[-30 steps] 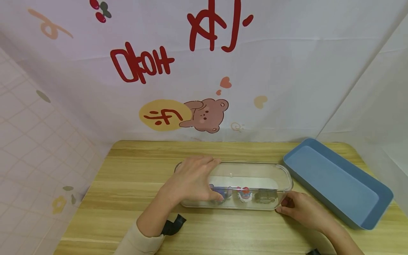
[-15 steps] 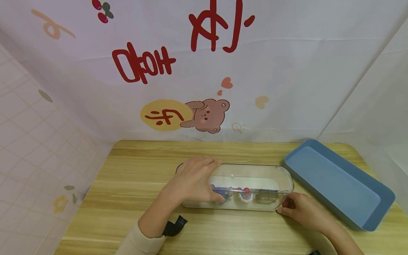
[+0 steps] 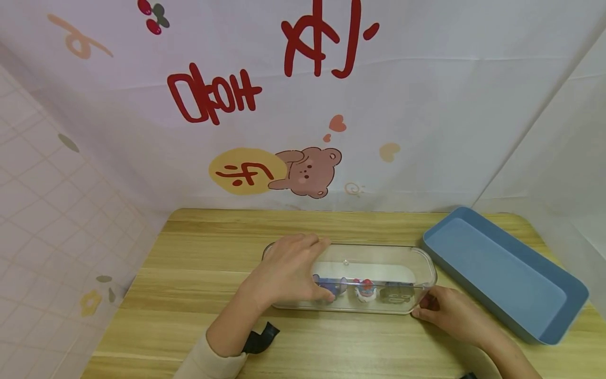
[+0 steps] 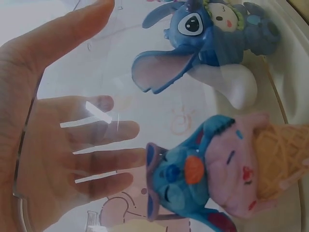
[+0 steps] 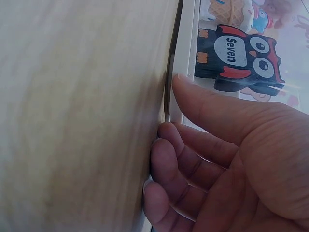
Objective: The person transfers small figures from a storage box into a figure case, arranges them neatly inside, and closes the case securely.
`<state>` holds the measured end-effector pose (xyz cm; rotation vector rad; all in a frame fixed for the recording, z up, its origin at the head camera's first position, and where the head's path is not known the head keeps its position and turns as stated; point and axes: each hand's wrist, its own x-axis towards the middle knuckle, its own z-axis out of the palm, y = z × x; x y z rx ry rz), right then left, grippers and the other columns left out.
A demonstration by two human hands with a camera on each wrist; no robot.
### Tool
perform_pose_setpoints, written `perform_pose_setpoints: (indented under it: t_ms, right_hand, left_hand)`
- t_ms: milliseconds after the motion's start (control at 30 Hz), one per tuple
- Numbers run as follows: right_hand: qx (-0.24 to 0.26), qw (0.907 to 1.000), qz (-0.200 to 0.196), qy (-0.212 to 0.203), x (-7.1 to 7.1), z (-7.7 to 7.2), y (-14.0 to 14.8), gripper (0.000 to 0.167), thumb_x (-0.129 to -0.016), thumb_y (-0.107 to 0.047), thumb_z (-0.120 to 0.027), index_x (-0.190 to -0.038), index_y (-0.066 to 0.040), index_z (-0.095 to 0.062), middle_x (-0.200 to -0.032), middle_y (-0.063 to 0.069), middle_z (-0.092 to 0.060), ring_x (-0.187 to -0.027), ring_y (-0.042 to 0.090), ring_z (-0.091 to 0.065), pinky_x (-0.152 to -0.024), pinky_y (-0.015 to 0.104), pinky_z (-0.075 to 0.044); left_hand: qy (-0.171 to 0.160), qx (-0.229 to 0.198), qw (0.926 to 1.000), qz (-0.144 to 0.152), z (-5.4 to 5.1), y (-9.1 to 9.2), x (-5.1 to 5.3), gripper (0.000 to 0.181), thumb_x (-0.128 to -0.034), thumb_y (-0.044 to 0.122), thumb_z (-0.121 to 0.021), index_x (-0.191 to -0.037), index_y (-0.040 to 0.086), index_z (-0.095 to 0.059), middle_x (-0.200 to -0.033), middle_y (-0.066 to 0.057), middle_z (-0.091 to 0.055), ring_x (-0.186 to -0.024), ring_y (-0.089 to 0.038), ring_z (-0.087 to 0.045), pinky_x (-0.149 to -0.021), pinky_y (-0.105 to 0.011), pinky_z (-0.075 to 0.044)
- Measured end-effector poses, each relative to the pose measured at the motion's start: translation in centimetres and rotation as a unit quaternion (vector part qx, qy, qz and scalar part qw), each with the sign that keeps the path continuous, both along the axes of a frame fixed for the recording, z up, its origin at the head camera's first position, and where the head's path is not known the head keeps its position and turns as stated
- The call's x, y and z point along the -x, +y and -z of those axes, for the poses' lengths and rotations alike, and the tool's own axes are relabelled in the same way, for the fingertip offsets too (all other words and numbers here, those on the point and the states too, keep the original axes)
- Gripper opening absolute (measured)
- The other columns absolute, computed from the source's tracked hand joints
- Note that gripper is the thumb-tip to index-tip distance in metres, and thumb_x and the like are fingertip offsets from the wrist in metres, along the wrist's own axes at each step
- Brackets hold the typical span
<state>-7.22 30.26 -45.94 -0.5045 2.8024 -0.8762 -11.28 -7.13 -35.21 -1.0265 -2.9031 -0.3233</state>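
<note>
A long transparent display box [image 3: 374, 255] with rounded ends sits on the table. My left hand [image 3: 291, 271] spans its left part, thumb on the near side and fingers over the far side; in the left wrist view those fingers show through the clear plastic. At the near right corner, my right hand [image 3: 450, 310] pinches the box's pale base edge between thumb and fingers. Inside stand a blue big-eared figurine [image 4: 190, 29], a blue figurine on a pink ice cream cone [image 4: 186, 176], and a black owl figure [image 5: 241, 58] marked "Seven".
A blue rectangular tray [image 3: 502, 263] lies slanted on the right, close to the box's right end. Both stand on a wood-grain table [image 3: 203, 284] backed by a printed white cloth [image 3: 426, 105]. A black strap [image 3: 260, 339] hangs by my left wrist.
</note>
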Motion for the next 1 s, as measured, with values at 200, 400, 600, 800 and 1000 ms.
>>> perform_pose_setpoints:
  t_ms: [200, 400, 600, 800, 1000]
  right_hand:
    - [-0.001, 1.0, 0.001, 0.006, 0.1, 0.1, 0.0, 0.024, -0.09, -0.027, -0.084, -0.087, -0.016, -0.063, -0.077, -0.015, -0.058, -0.07, -0.003, -0.051, -0.06, 0.024, -0.047]
    - [0.0, 1.0, 0.0, 0.001, 0.1, 0.1, -0.1, 0.024, -0.089, -0.028, -0.084, -0.086, -0.017, -0.063, -0.076, -0.016, -0.058, -0.07, -0.003, -0.05, -0.06, 0.024, -0.047]
    - [0.006, 1.0, -0.002, -0.003, 0.2, 0.2, -0.1, 0.024, -0.09, -0.029, -0.084, -0.087, -0.017, -0.063, -0.076, -0.015, -0.058, -0.07, -0.003, -0.05, -0.06, 0.024, -0.047]
    - [0.01, 0.9999, -0.007, 0.008, 0.3, 0.3, 0.0, 0.023, -0.09, -0.027, -0.084, -0.086, -0.017, -0.063, -0.076, -0.017, -0.058, -0.069, -0.004, -0.05, -0.06, 0.024, -0.047]
    - [0.02, 0.9994, -0.013, 0.024, 0.0, 0.9, 0.4, 0.022, -0.091, -0.025, -0.083, -0.086, -0.019, -0.063, -0.075, -0.018, -0.056, -0.068, -0.004, -0.048, -0.058, 0.023, -0.044]
  left_hand:
    - [-0.017, -0.002, 0.9998, -0.008, 0.0, -0.1, 0.0, 0.1, -0.0684, 0.068, -0.088, -0.148, 0.016, -0.058, -0.122, 0.0, -0.066, -0.117, -0.023, -0.063, -0.11, -0.044, -0.048]
    - [-0.038, -0.008, 0.9991, -0.015, -0.1, -0.5, -0.1, 0.105, -0.0703, 0.075, -0.083, -0.153, 0.017, -0.054, -0.133, -0.003, -0.064, -0.13, -0.026, -0.057, -0.116, -0.046, -0.042]
    - [-0.061, -0.02, 0.9975, -0.031, 0.0, -1.2, -0.2, 0.107, -0.0709, 0.076, -0.082, -0.155, 0.018, -0.052, -0.144, -0.004, -0.06, -0.138, -0.027, -0.052, -0.119, -0.05, -0.038]
    - [-0.054, -0.05, 0.9969, -0.025, -0.1, -1.9, -0.2, 0.099, -0.0744, 0.073, -0.081, -0.152, 0.017, -0.056, -0.146, -0.002, -0.06, -0.137, -0.025, -0.054, -0.118, -0.047, -0.039]
    - [-0.04, -0.08, 0.9957, -0.024, -0.6, -2.8, -0.5, 0.081, -0.0847, 0.063, -0.077, -0.149, 0.017, -0.059, -0.149, 0.001, -0.059, -0.139, -0.026, -0.053, -0.117, -0.046, -0.04]
